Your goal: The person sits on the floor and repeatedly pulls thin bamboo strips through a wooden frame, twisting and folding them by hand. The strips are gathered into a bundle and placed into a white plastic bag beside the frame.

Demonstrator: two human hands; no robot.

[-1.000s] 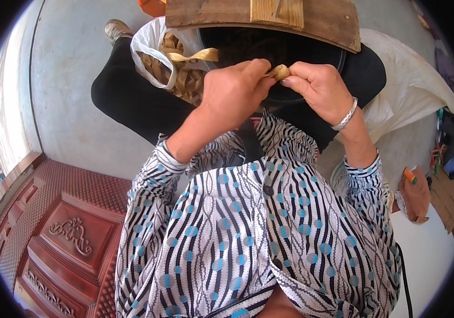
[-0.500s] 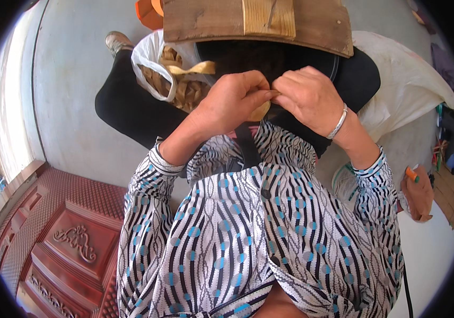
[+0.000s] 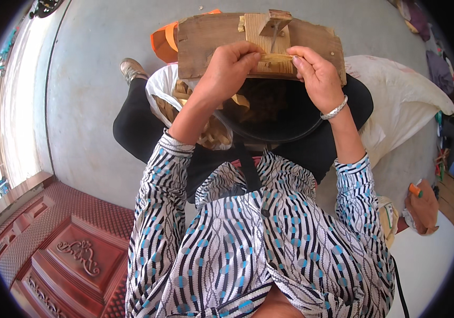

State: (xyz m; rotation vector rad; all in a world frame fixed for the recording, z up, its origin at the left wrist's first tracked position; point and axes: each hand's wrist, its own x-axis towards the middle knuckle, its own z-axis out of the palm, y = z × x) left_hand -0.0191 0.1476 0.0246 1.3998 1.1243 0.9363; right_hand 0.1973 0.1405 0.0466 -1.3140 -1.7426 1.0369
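Observation:
My left hand (image 3: 226,71) and my right hand (image 3: 320,79) each pinch one end of a thin yellowish-brown strip (image 3: 276,58). It is stretched level between them over the near edge of a wooden board (image 3: 208,45). Fixed on the board is a pale wood piece (image 3: 256,36), with a small tilted wooden block (image 3: 277,20) and a thin metal rod above it. A broader curled end of a strip (image 3: 241,100) hangs below my left hand. Under the board, between my legs, sits a black basin (image 3: 280,139), its contents dark and unclear.
A white plastic bag (image 3: 158,85) full of brown strips (image 3: 215,133) stands at my left leg. Behind it is an orange object (image 3: 163,43). To the right lie a large white sack (image 3: 396,100) and a brown cloth (image 3: 423,209). A carved red-brown panel (image 3: 81,254) is at the lower left.
Both hands have moved forward from above the basin to the board and spread apart, drawing the strip out between them. More of the board and basin now shows.

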